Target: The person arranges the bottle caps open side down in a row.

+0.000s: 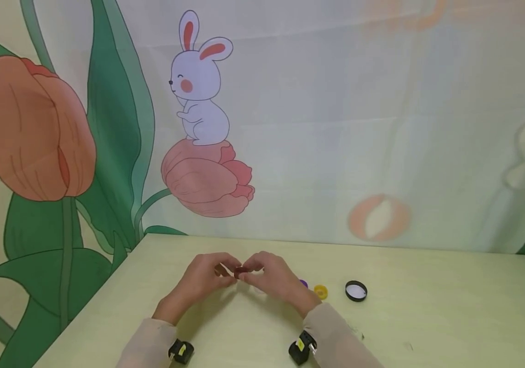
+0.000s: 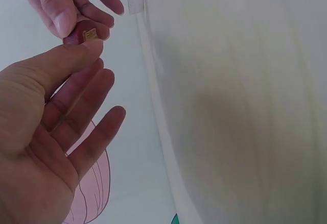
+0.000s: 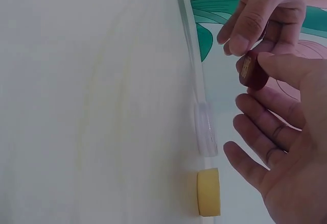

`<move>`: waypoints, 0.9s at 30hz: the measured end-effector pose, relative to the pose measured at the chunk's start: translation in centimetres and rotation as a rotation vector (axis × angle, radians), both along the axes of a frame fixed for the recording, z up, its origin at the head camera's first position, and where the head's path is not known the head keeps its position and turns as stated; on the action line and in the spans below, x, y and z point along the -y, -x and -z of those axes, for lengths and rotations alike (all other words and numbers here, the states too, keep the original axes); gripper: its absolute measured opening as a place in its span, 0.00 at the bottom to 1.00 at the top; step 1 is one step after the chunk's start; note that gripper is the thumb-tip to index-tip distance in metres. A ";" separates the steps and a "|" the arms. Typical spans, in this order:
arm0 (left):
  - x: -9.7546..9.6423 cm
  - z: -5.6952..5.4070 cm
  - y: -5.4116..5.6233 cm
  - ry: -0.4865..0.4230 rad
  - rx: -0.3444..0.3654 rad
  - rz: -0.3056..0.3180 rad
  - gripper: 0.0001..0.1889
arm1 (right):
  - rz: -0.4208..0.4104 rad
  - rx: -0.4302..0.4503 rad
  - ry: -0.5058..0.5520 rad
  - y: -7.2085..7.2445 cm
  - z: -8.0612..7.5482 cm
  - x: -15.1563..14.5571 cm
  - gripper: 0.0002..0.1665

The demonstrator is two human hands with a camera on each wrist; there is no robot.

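A small dark red round piece with a gold-printed label on its side is held up over the table between both hands. The label shows in the left wrist view. My left hand pinches the piece between thumb and fingertips from the left. From the other side my right hand pinches it too, thumb on its edge in the right wrist view. The remaining fingers of both hands are spread loosely. Parts of the piece are hidden behind the fingertips.
On the pale table, right of the hands, lie a yellow ring-shaped piece, a partly hidden purple one and a black-rimmed ring. A clear round piece stands beside the yellow one. A printed cloth hangs behind.
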State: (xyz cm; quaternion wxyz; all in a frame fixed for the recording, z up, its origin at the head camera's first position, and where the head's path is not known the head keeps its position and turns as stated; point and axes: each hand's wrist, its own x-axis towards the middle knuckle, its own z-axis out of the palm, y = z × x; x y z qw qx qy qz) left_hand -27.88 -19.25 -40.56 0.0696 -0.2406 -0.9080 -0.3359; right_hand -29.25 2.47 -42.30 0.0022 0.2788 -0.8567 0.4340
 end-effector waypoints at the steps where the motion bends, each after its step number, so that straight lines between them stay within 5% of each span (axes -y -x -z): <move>1: 0.0 0.0 0.0 -0.007 -0.010 -0.002 0.14 | 0.002 0.003 -0.001 -0.1 0.0 0.0 0.12; 27: 0.4 0.1 -0.1 -0.088 -0.013 0.028 0.08 | -0.057 -0.084 0.065 -0.7 -0.5 -1.3 0.09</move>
